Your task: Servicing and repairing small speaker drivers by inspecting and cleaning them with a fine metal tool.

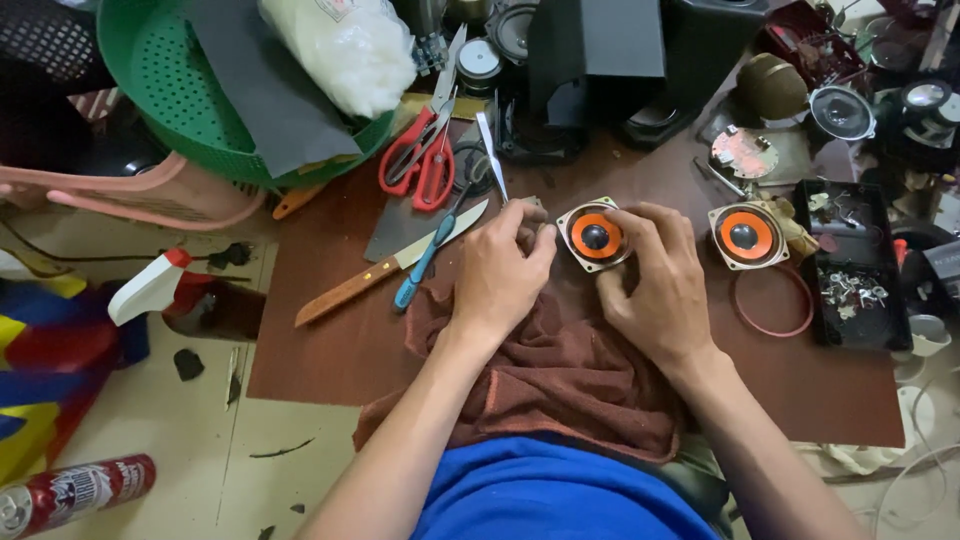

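Near the worktop's middle, we grip the orange speaker (594,237): right hand (655,280) closed on its right edge, left hand (497,272) pinching its left corner. Open room remains toward the near-right corner.

Clear plastic bag (340,45) of white fluffy stuffing, lumpy and rounded, lies in the green basket (160,90) off the far left corner of the brown board (330,350); a small white label patch with reddish print sits near its top.

Spray can (70,492), a cylinder lying on its side on the pale floor (180,440) past the board's near left corner: red wrap label with white and dark print, bare metal end.

No signs or screens seen.
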